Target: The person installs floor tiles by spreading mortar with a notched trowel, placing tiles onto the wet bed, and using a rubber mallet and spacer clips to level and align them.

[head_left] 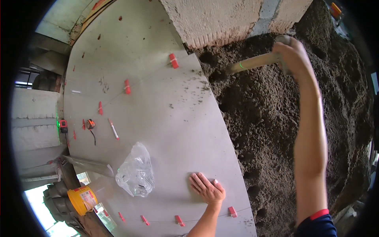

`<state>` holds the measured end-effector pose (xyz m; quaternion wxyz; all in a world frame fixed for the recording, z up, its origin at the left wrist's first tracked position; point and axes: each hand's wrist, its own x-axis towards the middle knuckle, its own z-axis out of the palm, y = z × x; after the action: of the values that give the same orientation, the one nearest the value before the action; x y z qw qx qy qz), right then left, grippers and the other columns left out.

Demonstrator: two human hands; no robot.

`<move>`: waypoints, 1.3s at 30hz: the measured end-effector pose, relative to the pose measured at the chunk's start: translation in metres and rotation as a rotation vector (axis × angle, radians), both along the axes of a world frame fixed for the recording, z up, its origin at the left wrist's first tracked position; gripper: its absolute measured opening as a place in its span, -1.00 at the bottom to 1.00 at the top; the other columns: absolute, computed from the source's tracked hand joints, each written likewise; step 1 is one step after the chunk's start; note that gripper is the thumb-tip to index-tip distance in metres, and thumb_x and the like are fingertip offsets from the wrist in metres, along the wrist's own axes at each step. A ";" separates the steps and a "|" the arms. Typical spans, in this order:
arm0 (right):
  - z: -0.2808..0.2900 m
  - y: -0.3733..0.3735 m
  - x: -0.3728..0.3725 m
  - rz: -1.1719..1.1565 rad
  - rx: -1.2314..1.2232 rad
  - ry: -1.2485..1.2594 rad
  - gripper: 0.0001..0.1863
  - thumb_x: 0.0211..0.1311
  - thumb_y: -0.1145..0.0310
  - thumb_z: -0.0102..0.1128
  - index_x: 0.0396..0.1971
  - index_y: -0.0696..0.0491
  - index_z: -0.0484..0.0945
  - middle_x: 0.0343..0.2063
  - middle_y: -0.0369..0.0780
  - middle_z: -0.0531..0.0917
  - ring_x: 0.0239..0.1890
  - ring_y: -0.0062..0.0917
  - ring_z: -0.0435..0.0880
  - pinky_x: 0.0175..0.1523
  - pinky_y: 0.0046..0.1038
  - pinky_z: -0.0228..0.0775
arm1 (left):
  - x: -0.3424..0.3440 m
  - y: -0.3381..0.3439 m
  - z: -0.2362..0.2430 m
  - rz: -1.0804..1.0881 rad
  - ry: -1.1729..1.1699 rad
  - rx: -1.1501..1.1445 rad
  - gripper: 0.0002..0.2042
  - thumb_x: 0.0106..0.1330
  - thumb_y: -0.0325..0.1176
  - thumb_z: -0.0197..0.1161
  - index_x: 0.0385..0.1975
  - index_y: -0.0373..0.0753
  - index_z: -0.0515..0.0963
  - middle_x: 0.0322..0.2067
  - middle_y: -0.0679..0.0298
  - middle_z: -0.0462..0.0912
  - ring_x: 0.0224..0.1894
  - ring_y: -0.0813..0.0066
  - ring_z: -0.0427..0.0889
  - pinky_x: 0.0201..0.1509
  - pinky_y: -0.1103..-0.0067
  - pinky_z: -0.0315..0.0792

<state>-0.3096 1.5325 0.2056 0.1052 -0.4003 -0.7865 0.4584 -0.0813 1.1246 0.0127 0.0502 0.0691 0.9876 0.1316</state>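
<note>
My left hand (207,190) lies flat on a large grey tile floor (177,146), its fingers stretched out and nothing in it. Over the dark, crumbly mortar bed (272,130) at the right, my right hand (294,57) is wrapped round the grey head of a mallet. The light wooden handle of this mallet (254,62) points left, its end at the mortar close beside the tile edge. A small green light line falls across the handle. Several dents run along the mortar next to the tile edge. Part of the mallet's head is hidden by my fingers.
Red wedges (173,61) sit along the tile joints. A clear plastic bag (137,170), a marker pen (113,129), a tape measure (90,124) and a red laser level (63,125) lie at the left. A yellow bucket (82,200) stands lower left; a rough block (233,19) borders the top.
</note>
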 end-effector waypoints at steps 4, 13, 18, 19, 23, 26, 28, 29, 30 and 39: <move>-0.110 -0.046 -0.024 -0.033 0.025 -0.271 -0.40 0.01 0.04 0.30 0.01 0.14 0.55 -0.04 0.05 0.67 0.07 -0.14 0.64 0.18 -0.24 0.46 | 0.003 0.004 -0.002 0.002 0.042 -0.014 -0.31 0.39 -0.10 -0.15 0.38 -0.55 0.09 0.44 -0.26 -0.02 0.49 -0.29 -0.10 0.51 0.00 -0.27; -0.008 -0.042 0.180 -0.035 -0.092 -0.084 -0.80 0.19 0.42 0.12 -0.23 0.12 0.61 -0.45 -0.24 0.69 -0.66 -0.58 0.56 -0.63 -0.53 0.36 | 0.002 -0.004 -0.011 -0.042 0.126 -0.052 -0.33 0.44 -0.08 -0.17 0.39 -0.50 0.11 0.45 -0.24 -0.04 0.50 -0.26 -0.09 0.51 0.01 -0.22; -0.104 -0.081 0.199 0.099 -0.194 -0.404 -0.60 0.09 0.22 0.35 -0.09 0.10 0.61 -0.19 -0.09 0.73 -0.28 -0.39 0.73 -0.19 -0.37 0.59 | 0.007 -0.005 -0.010 -0.079 0.149 -0.085 -0.33 0.43 -0.11 -0.12 0.40 -0.49 0.08 0.46 -0.20 -0.06 0.51 -0.20 -0.12 0.52 0.04 -0.22; -0.098 -0.073 0.214 0.108 -0.231 -0.421 -0.64 0.13 0.23 0.31 -0.11 0.10 0.61 -0.25 -0.12 0.73 -0.36 -0.48 0.70 -0.29 -0.43 0.56 | 0.004 -0.002 -0.014 -0.048 0.151 -0.058 -0.33 0.42 -0.10 -0.10 0.39 -0.49 0.11 0.46 -0.18 -0.03 0.51 -0.18 -0.11 0.53 0.06 -0.21; 0.008 -0.048 0.270 0.025 -0.034 -0.164 -0.71 0.21 0.28 0.21 -0.12 0.09 0.59 -0.43 -0.18 0.69 -0.55 -0.67 0.56 -0.52 -0.56 0.40 | 0.001 -0.017 -0.013 -0.059 0.188 -0.120 -0.33 0.42 -0.09 -0.10 0.38 -0.49 0.12 0.45 -0.17 0.00 0.51 -0.18 -0.08 0.53 0.06 -0.21; -0.004 -0.074 0.287 0.067 -0.038 -0.352 -0.67 0.17 0.26 0.22 -0.09 0.08 0.60 -0.35 -0.12 0.72 -0.43 -0.54 0.65 -0.35 -0.46 0.50 | 0.001 -0.004 -0.014 -0.087 0.230 -0.088 -0.33 0.42 -0.09 -0.09 0.38 -0.49 0.12 0.45 -0.16 0.02 0.50 -0.15 -0.07 0.54 0.07 -0.20; -0.079 -0.120 0.285 0.120 -0.039 -0.583 -0.60 0.11 0.19 0.27 -0.07 0.06 0.61 -0.27 -0.10 0.73 -0.21 -0.34 0.73 0.02 -0.29 0.56 | 0.006 0.012 -0.017 -0.054 0.212 -0.063 -0.34 0.42 -0.10 -0.10 0.39 -0.47 0.13 0.44 -0.16 0.03 0.50 -0.13 -0.05 0.53 0.07 -0.19; -0.091 -0.116 0.284 0.054 -0.155 -0.615 -0.59 0.08 0.19 0.30 -0.07 0.05 0.62 -0.22 -0.10 0.73 -0.16 -0.30 0.73 0.08 -0.28 0.55 | 0.006 0.005 -0.021 -0.060 0.211 -0.100 -0.34 0.43 -0.09 -0.10 0.39 -0.46 0.13 0.44 -0.16 0.03 0.51 -0.12 -0.05 0.53 0.07 -0.19; -0.095 -0.116 0.287 0.105 -0.182 -0.535 -0.63 0.08 0.24 0.30 -0.10 0.08 0.61 -0.22 -0.09 0.72 -0.21 -0.38 0.73 -0.04 -0.31 0.60 | 0.004 0.002 -0.022 -0.067 0.205 -0.110 -0.34 0.43 -0.09 -0.10 0.39 -0.46 0.13 0.44 -0.16 0.03 0.51 -0.12 -0.05 0.53 0.07 -0.19; -0.062 -0.149 0.355 0.073 0.101 -0.391 -0.65 0.22 0.28 0.22 0.00 0.04 0.55 -0.36 -0.18 0.70 -0.41 -0.58 0.69 -0.43 -0.57 0.54 | 0.007 0.004 -0.025 -0.061 0.214 -0.139 -0.33 0.44 -0.08 -0.08 0.39 -0.48 0.09 0.45 -0.16 0.02 0.52 -0.08 -0.08 0.55 0.13 -0.20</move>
<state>0.0455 1.3830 0.1431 -0.0463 -0.4469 -0.8280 0.3356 -0.0739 1.1287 -0.0126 -0.0469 0.1089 0.9915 0.0531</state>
